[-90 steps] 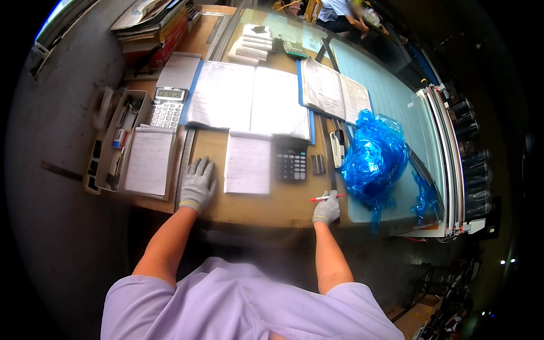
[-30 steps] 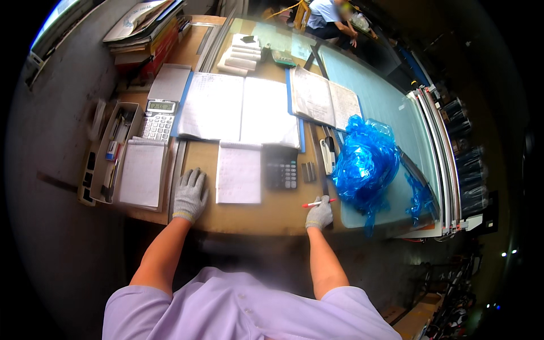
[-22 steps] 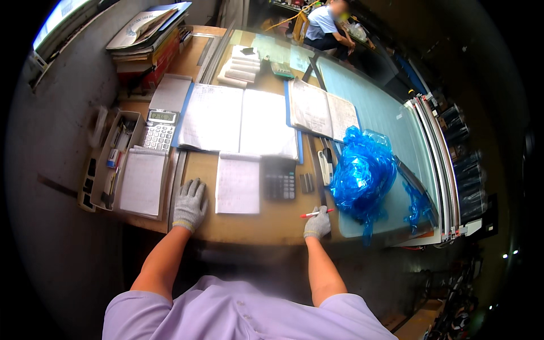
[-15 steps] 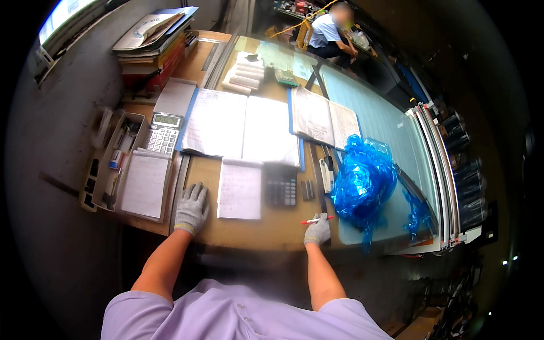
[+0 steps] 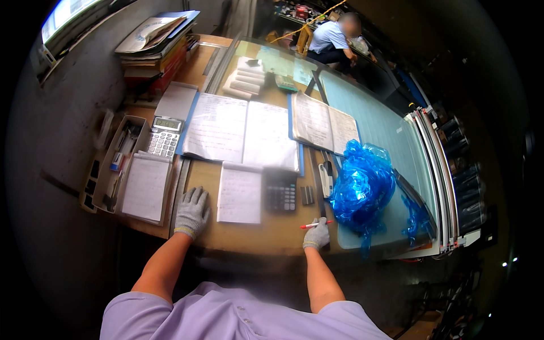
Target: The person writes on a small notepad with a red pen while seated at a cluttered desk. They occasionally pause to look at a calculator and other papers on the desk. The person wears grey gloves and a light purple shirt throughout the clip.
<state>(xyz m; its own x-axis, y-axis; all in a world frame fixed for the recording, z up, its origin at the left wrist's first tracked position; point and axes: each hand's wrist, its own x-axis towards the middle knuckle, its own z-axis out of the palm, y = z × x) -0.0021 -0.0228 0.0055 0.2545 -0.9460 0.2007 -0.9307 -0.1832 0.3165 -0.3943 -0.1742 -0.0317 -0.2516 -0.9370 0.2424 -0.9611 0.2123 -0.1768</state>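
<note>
My left hand (image 5: 192, 212), in a pale grey knitted glove, lies flat near the table's front edge with its fingers stretched out. My right hand (image 5: 317, 234), gloved alike, rests by the front edge further right, closed round a red and white pen (image 5: 309, 225). Between the hands lie a sheet of handwritten paper (image 5: 239, 194) and a dark calculator (image 5: 281, 191). Beyond them a large notebook (image 5: 241, 127) lies spread out on a blue cover. A small dark block (image 5: 307, 195) and a white and black stapler (image 5: 325, 180) are just past my right hand.
Crumpled blue plastic film (image 5: 362, 184) covers part of the glass on the right. At left stand a stationery box (image 5: 116, 148), a notepad (image 5: 144, 187) and a silver calculator (image 5: 164, 137). Another ledger (image 5: 326, 123) and stacked folders (image 5: 156, 48) lie further back. A person (image 5: 331, 39) sits beyond the table.
The whole view has shifted slightly, so the table's far items sit a little lower. Both hands stay in place, the pen still in the right. The seated person leans slightly further right.
</note>
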